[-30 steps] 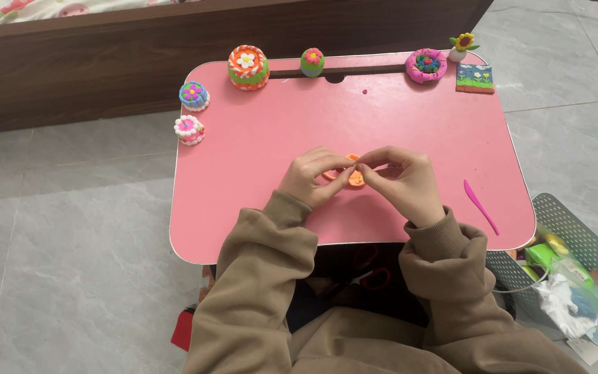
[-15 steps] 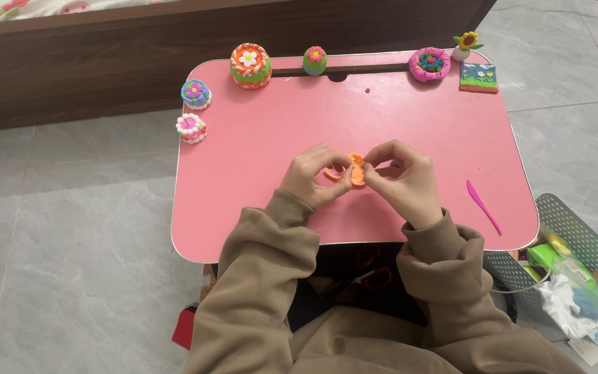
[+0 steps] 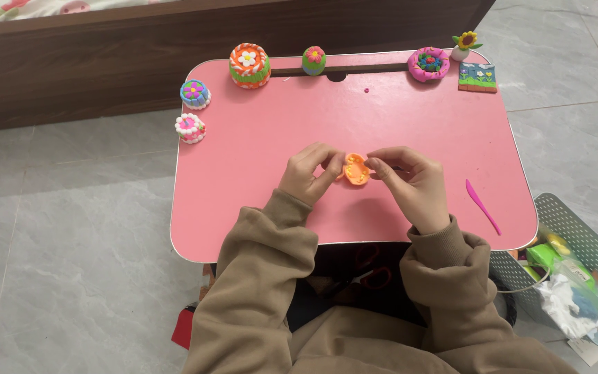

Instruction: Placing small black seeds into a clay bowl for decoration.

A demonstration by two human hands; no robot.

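Pink table (image 3: pixel 257 201) | both hands, left hand (image 3: pixel 311 173) and right hand (image 3: pixel 410 185), pinch orange clay piece (image 3: pixel 354 168) | risk: soft clay squashes under hard pinch

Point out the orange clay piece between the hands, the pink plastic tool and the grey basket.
orange clay piece (image 3: pixel 355 168), head view, on its hollowed middle between the fingertips.
pink plastic tool (image 3: pixel 482 206), head view, midway along its blade on the table.
grey basket (image 3: pixel 593 244), head view, on its perforated upper rim.
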